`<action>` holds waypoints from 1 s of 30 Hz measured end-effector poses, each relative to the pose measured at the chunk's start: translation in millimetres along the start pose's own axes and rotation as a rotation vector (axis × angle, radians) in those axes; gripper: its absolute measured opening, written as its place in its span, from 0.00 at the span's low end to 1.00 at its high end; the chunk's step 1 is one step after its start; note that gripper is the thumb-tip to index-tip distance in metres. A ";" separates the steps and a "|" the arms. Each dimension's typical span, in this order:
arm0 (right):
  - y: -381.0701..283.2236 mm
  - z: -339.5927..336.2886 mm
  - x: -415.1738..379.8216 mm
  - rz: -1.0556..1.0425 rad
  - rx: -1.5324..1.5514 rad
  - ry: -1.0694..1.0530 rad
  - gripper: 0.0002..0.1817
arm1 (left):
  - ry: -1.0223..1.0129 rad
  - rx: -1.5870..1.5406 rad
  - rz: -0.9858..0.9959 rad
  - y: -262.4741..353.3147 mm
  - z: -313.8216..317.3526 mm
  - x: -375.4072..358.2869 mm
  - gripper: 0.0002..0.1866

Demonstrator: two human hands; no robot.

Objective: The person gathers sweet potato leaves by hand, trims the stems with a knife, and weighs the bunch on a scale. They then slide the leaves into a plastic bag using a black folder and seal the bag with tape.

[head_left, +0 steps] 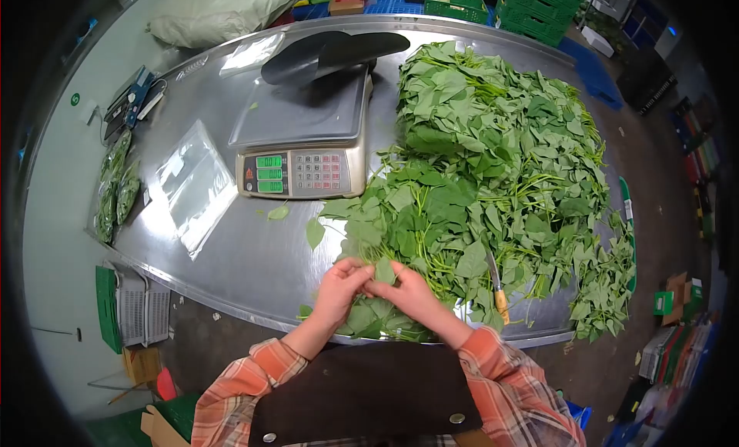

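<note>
The left hand (339, 289) and right hand (412, 295) meet over the counter (300, 255), fingers pinching some leafy greens (384, 271). A few filled bags (114, 187) lie leftward; a large heap (531, 143) remains unbagged beside the scale (323, 187).

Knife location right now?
Head view, right of the right hand: the knife lies among the leafy greens, wooden handle toward the table's near edge.

Both hands (374, 285) at leafy greens (500, 178).
</note>
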State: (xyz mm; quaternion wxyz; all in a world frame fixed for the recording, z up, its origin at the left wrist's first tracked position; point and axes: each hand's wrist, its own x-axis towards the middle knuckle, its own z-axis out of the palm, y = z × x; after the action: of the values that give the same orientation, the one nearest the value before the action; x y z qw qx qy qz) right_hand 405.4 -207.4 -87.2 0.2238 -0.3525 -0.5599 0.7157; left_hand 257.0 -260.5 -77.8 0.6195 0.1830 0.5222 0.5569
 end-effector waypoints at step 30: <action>-26.1 -75.0 -34.7 -0.303 -0.552 0.085 0.07 | -0.076 -0.316 -0.188 4.3 -17.6 -42.6 0.11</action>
State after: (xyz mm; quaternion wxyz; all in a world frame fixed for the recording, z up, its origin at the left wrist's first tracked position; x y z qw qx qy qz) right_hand 482.7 -176.8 -62.7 0.2470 -0.3421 -0.7694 0.4796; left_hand 247.0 -302.8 -62.3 0.7093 0.0546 0.4191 0.5641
